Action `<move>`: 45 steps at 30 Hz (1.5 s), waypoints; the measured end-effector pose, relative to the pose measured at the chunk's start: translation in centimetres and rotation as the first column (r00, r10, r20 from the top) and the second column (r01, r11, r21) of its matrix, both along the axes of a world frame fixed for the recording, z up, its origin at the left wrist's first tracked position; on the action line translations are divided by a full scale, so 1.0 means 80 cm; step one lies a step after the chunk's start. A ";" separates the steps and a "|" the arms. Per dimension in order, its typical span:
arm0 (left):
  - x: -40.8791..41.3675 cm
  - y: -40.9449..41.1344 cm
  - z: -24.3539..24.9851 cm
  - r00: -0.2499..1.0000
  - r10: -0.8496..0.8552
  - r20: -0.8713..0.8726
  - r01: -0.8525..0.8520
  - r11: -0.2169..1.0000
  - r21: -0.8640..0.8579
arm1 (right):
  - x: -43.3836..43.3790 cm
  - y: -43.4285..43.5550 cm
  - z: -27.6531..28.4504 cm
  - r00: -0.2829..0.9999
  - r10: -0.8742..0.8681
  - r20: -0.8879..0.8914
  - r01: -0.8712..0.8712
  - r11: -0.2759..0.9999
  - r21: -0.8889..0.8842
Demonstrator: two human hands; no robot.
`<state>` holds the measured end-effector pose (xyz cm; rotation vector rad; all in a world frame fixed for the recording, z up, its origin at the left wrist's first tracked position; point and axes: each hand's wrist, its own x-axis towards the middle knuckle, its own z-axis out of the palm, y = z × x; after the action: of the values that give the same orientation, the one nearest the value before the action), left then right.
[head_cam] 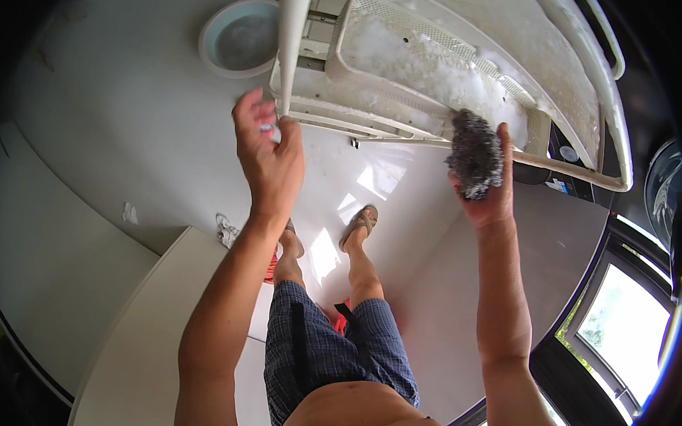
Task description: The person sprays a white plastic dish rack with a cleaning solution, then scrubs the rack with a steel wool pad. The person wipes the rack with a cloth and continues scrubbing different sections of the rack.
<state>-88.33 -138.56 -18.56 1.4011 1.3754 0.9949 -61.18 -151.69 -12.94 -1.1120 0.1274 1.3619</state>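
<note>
A grey, shaggy scouring pad (476,153) is gripped in my right hand (490,205), thumb along one side and fingers on the other. It is held at the near edge of a white metal shelf rack (373,120), by the corner of a perforated basket tray (399,55). White suds cover parts of the tray and the panel above it. My left hand (272,158) is beside the rack's upright white post (293,39), fingers curled but apart from the thumb, with nothing visible between them. Motion blurs its fingertips. Whether it touches the post is unclear.
On the floor beyond my left hand stands a round basin (208,44) of cloudy water. A white cabinet (136,324) is at lower left, with a crumpled cloth (226,231) near its corner. At right are a window (624,328) and a round glass door (664,187).
</note>
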 end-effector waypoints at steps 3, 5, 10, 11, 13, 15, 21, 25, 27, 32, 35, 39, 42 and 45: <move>0.010 -0.053 0.032 0.942 -0.125 0.312 0.204 0.950 -0.237 | -0.051 0.011 -0.010 0.979 -0.041 0.200 0.061 0.994 -0.096; 0.031 -0.085 0.048 0.844 -0.355 0.402 0.479 0.836 -0.267 | -0.078 0.012 -0.016 0.948 -0.069 0.311 0.133 0.973 -0.191; 0.071 -0.092 0.073 0.727 -0.042 0.686 0.446 0.788 -0.424 | -0.122 0.003 -0.013 0.744 0.221 0.631 -0.224 0.972 -0.076; 0.073 -0.083 0.069 0.753 -0.079 0.654 0.420 0.822 -0.384 | -0.116 -0.005 -0.010 0.729 0.260 0.634 -0.278 0.958 -0.074; 0.069 -0.078 0.086 0.772 -0.049 0.633 0.383 0.832 -0.402 | -0.100 -0.013 0.026 0.625 0.401 0.670 -0.363 0.909 -0.205; 0.067 -0.081 0.104 0.837 -0.134 0.531 0.354 0.873 -0.337 | -0.074 -0.042 0.035 0.523 0.415 0.744 -0.356 0.900 -0.253; 0.040 -0.101 0.199 0.880 -0.445 0.167 0.467 0.876 -0.124 | 0.073 -0.131 0.019 0.675 0.341 0.655 -0.080 0.915 -0.394; 0.046 -0.103 0.301 0.855 -0.446 -0.265 0.513 0.802 0.306 | 0.141 -0.118 0.038 0.642 0.282 0.713 0.025 0.922 -0.387; 0.062 -0.083 0.343 0.846 -0.268 -0.461 0.492 0.725 0.481 | 0.176 -0.101 0.034 0.677 0.312 0.666 -0.054 0.924 -0.378; 0.128 0.027 0.364 0.513 -0.041 -0.857 0.803 0.375 0.463 | 0.198 -0.042 0.023 0.612 0.523 0.594 -0.272 0.844 -0.462; 0.162 0.021 0.345 0.355 -0.053 -0.933 0.877 0.364 0.313 | 0.217 -0.019 0.000 0.555 0.634 0.539 -0.433 0.773 -0.464; 0.165 0.025 0.327 0.278 -0.048 -0.959 0.869 0.438 0.230 | 0.236 -0.010 -0.017 0.467 0.666 0.582 -0.485 0.743 -0.461; 0.159 0.028 0.317 0.283 0.041 -0.958 0.859 0.434 0.272 | 0.234 -0.027 -0.022 0.442 0.546 0.712 -0.297 0.837 -0.459; 0.160 0.025 0.317 0.299 0.012 -0.954 0.854 0.442 0.273 | 0.284 -0.074 -0.043 0.462 0.551 0.695 -0.213 0.830 -0.516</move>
<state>-75.51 -136.54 6.83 3.1945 0.8726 0.2913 -38.49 -157.63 -16.42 -2.1218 -0.6593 1.0625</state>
